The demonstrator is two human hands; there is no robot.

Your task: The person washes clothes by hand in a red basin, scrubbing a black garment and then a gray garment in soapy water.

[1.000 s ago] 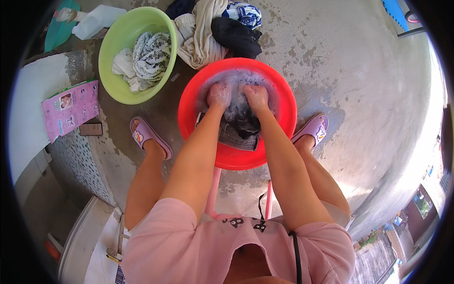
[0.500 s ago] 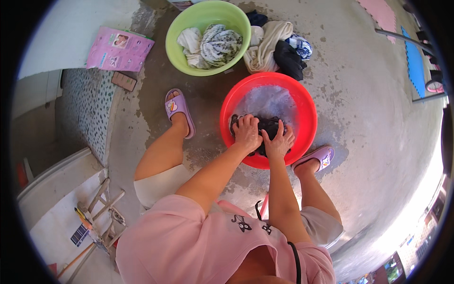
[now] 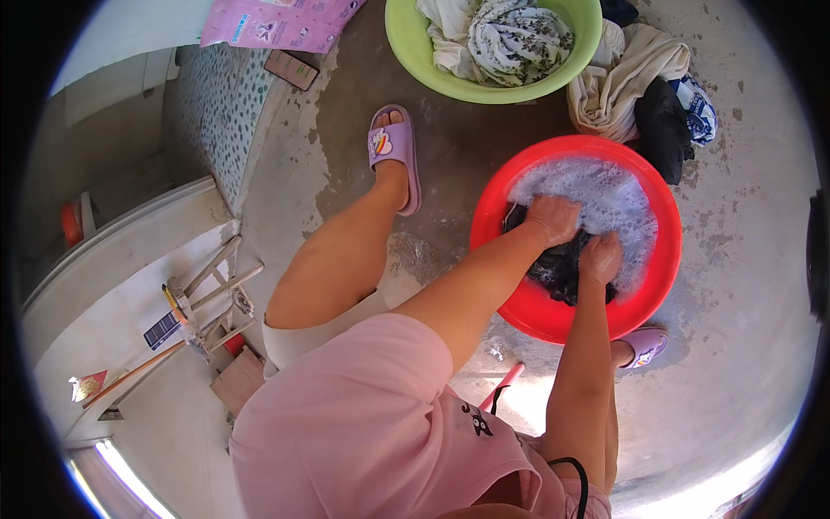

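Both hands are down in the red basin [image 3: 494, 251], right of the middle of the frame, on a concrete floor [image 3: 743, 233]. The dark cloth [image 3: 553, 270] lies in the lower-left part of this basin, partly under the hands, with white suds [image 3: 635, 203] spread over the water above it and along its right side.

The left hand [image 3: 553, 219] presses at the upper edge of the cloth, its back turned up and its fingers close together, bent down toward the suds. The right hand [image 3: 601, 257] is just below and to the right of it, knuckles up, at the right edge of the cloth. Its fingertips are out of sight, and I cannot tell whether the fingers of either hand are closed on the cloth or only pushing on it.

The step in hand looks like rubbing or pressing the cloth in soapy water. To carry on, the next move would call for a firm hold on a fold with each hand, keeping the cloth low so that suds stay inside the rim.

At the top of the frame, a green basin [image 3: 484, 90] holds a white cloth with a dark print [image 3: 519, 43]. To its right, a beige cloth [image 3: 631, 78] and a black cloth [image 3: 661, 130] lie on the floor.
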